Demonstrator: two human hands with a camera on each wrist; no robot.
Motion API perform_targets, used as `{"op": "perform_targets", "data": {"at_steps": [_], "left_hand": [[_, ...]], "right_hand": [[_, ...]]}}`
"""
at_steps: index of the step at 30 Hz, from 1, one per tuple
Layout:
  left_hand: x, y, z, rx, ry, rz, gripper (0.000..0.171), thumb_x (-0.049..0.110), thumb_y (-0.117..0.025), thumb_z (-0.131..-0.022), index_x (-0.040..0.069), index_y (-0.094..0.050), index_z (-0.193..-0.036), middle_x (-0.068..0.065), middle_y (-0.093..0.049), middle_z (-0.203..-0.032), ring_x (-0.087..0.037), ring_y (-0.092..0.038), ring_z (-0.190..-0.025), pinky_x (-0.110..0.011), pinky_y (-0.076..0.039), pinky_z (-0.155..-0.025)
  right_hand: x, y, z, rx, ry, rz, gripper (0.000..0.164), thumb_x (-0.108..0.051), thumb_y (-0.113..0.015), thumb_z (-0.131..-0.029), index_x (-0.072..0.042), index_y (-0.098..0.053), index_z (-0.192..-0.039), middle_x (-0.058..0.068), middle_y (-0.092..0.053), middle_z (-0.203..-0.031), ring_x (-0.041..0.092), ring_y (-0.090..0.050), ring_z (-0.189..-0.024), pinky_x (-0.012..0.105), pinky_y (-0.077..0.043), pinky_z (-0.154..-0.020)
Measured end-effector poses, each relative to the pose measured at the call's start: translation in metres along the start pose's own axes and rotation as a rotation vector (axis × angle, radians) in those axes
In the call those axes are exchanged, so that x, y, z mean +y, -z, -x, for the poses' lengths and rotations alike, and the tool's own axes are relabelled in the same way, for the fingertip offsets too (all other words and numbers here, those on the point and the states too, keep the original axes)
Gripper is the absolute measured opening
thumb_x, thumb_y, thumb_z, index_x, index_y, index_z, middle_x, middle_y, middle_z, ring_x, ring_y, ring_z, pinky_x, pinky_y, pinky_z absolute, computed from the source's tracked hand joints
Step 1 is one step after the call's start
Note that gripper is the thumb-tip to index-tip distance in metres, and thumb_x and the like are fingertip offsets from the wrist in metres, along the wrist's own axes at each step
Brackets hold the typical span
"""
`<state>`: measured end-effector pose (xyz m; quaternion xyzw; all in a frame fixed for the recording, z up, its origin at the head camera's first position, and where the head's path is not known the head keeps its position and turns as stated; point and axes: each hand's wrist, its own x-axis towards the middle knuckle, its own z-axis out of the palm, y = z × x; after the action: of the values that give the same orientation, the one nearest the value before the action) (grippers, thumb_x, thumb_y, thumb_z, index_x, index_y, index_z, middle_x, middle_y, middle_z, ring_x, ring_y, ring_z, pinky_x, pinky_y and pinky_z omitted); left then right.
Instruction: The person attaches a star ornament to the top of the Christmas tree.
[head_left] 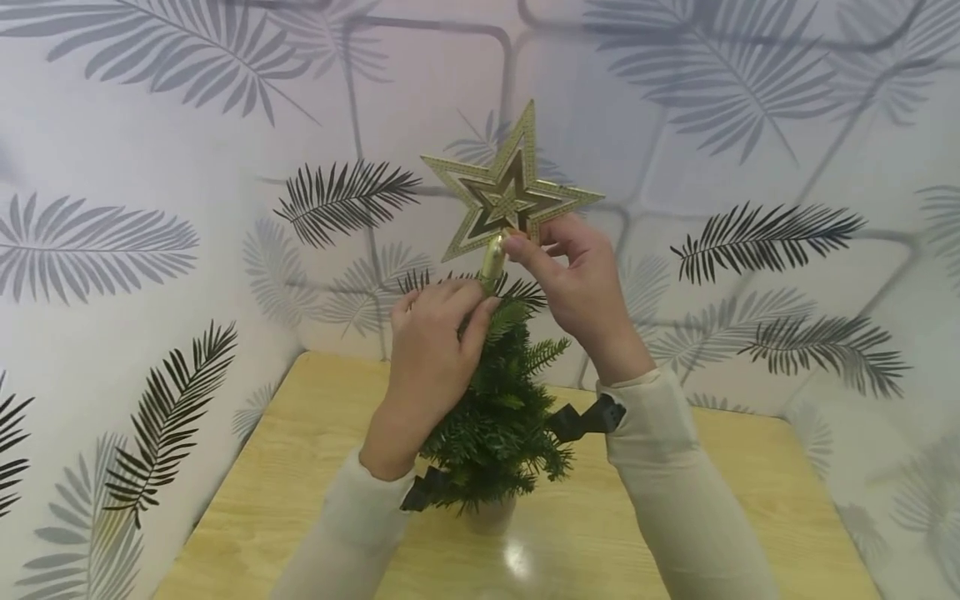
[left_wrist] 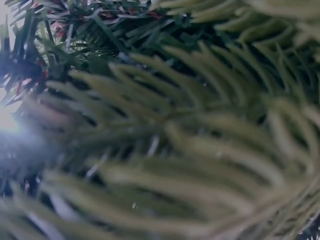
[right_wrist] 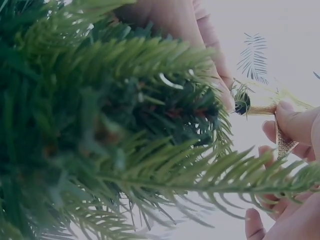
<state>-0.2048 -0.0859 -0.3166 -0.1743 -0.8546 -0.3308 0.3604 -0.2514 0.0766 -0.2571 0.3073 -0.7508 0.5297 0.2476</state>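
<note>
A gold star tree topper (head_left: 513, 197) stands over the peak of a small green artificial Christmas tree (head_left: 491, 425), leaning slightly. My right hand (head_left: 583, 279) pinches it low down, thumb at the front where the star meets its gold stem (head_left: 492, 260). Just below, my left hand (head_left: 438, 342) grips the top of the tree, thumb and fingertips close to the stem's lower end. The right wrist view has the stem beside a dark tip at the treetop, near the left fingers (right_wrist: 222, 80). Blurred branches (left_wrist: 165, 125) fill the left wrist view, hiding the left hand there.
The tree's pale pot (head_left: 491, 515) stands on a wood-grain table (head_left: 720, 492). Behind the table rises a light wall (head_left: 660, 158) with a grey and black leaf pattern. Black wrist mounts (head_left: 592, 418) overlap the side branches.
</note>
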Motion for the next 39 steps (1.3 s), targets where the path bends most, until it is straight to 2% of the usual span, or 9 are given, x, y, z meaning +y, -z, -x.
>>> {"op": "perform_targets", "data": {"at_steps": [15,20,23,26,30,33,35,37,39], "left_hand": [[-0.006,0.004,0.000,-0.010,0.013,-0.012,0.025,0.031,-0.059,-0.107,0.013,-0.068,-0.091,-0.004,-0.074,-0.110,-0.026,-0.067,-0.107,-0.064,-0.036,-0.106],[-0.004,0.004,0.001,-0.014,0.015,-0.004,0.026,0.031,-0.059,-0.107,0.013,-0.065,-0.088,-0.004,-0.074,-0.108,-0.027,-0.067,-0.105,-0.064,-0.035,-0.105],[-0.002,0.003,0.000,-0.027,0.018,0.013,0.028,0.030,-0.059,-0.107,0.014,-0.063,-0.085,-0.004,-0.073,-0.106,-0.027,-0.066,-0.105,-0.062,-0.036,-0.105],[-0.001,0.005,-0.003,-0.044,0.020,0.022,0.030,0.031,-0.058,-0.108,0.015,-0.059,-0.083,-0.003,-0.070,-0.096,-0.025,-0.065,-0.100,-0.060,-0.037,-0.103],[-0.003,0.010,-0.007,-0.087,-0.012,0.055,0.029,0.028,-0.058,-0.107,0.014,-0.056,-0.083,-0.003,-0.060,-0.082,-0.025,-0.059,-0.084,-0.051,-0.043,-0.086],[-0.006,0.015,-0.008,-0.134,-0.062,0.132,0.021,0.023,-0.061,-0.106,0.009,-0.062,-0.091,-0.006,-0.063,-0.092,-0.027,-0.058,-0.090,-0.047,-0.045,-0.084],[-0.009,0.019,-0.009,-0.165,-0.090,0.190,0.017,0.021,-0.063,-0.105,0.005,-0.068,-0.101,-0.011,-0.068,-0.109,-0.030,-0.060,-0.105,-0.046,-0.047,-0.094],[-0.012,0.023,-0.010,-0.188,-0.092,0.228,0.019,0.021,-0.065,-0.104,0.004,-0.070,-0.109,-0.013,-0.066,-0.128,-0.032,-0.057,-0.123,-0.048,-0.042,-0.106],[-0.016,0.026,-0.011,-0.204,-0.094,0.249,0.020,0.021,-0.065,-0.104,0.004,-0.071,-0.114,-0.015,-0.063,-0.137,-0.033,-0.053,-0.132,-0.049,-0.037,-0.114]], "right_hand": [[-0.002,-0.002,-0.005,-0.095,0.017,0.045,0.023,-0.005,-0.075,-0.094,0.000,-0.065,-0.074,0.012,-0.066,-0.082,0.025,-0.063,-0.087,0.046,-0.052,-0.089],[-0.005,0.002,-0.005,-0.144,-0.025,0.030,0.024,-0.006,-0.073,-0.096,0.000,-0.068,-0.073,0.012,-0.067,-0.085,0.024,-0.063,-0.089,0.047,-0.051,-0.089],[-0.006,0.003,-0.005,-0.135,-0.045,0.018,0.026,-0.006,-0.073,-0.096,0.000,-0.066,-0.072,0.011,-0.065,-0.084,0.023,-0.062,-0.089,0.046,-0.050,-0.089],[-0.006,-0.002,-0.003,-0.099,-0.015,0.016,0.024,-0.006,-0.072,-0.097,-0.001,-0.065,-0.075,0.011,-0.065,-0.086,0.022,-0.062,-0.089,0.044,-0.050,-0.088],[-0.004,-0.009,0.000,-0.036,0.056,0.029,0.019,-0.009,-0.071,-0.098,-0.001,-0.066,-0.081,0.010,-0.067,-0.089,0.021,-0.061,-0.090,0.045,-0.048,-0.088],[-0.003,-0.009,0.002,-0.016,0.075,0.023,0.021,-0.011,-0.071,-0.098,-0.003,-0.064,-0.080,0.006,-0.063,-0.088,0.018,-0.058,-0.090,0.048,-0.045,-0.090],[-0.001,-0.006,0.003,-0.024,0.071,0.018,0.022,-0.013,-0.070,-0.098,-0.004,-0.063,-0.080,0.003,-0.060,-0.087,0.017,-0.056,-0.090,0.048,-0.045,-0.091],[0.000,-0.003,0.004,-0.044,0.062,0.021,0.024,-0.015,-0.068,-0.099,-0.005,-0.061,-0.079,0.002,-0.057,-0.086,0.017,-0.055,-0.089,0.046,-0.045,-0.092],[0.002,0.000,0.006,-0.062,0.055,0.029,0.024,-0.016,-0.067,-0.100,-0.005,-0.061,-0.079,0.002,-0.055,-0.085,0.017,-0.054,-0.089,0.044,-0.045,-0.093]]}}
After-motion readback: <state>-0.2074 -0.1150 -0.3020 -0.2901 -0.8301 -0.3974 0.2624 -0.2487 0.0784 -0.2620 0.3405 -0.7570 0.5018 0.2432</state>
